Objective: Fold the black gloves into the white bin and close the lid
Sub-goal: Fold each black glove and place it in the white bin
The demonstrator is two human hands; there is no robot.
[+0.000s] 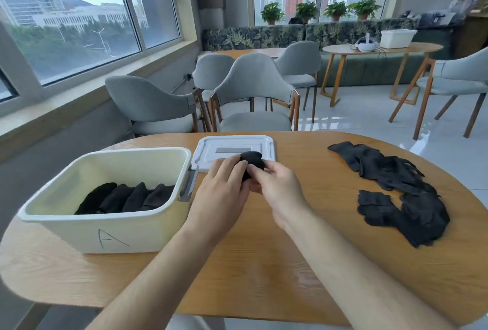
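Observation:
A white bin (126, 232) marked "A" stands open on the left of the wooden table, with several folded black gloves (124, 197) in a row inside. Its white lid (266, 142) lies flat behind my hands. Both hands hold one bundled black glove (253, 159) above the table, just right of the bin. My left hand (223, 192) grips its left side and my right hand (277, 184) pinches its right side. A loose pile of black gloves (401, 187) lies on the right of the table.
The round wooden table (264, 263) ends close to me and at the right beyond the pile. Grey chairs (253, 97) stand behind the table. Further back are another table (383, 48) with a white bin and a bench with plants.

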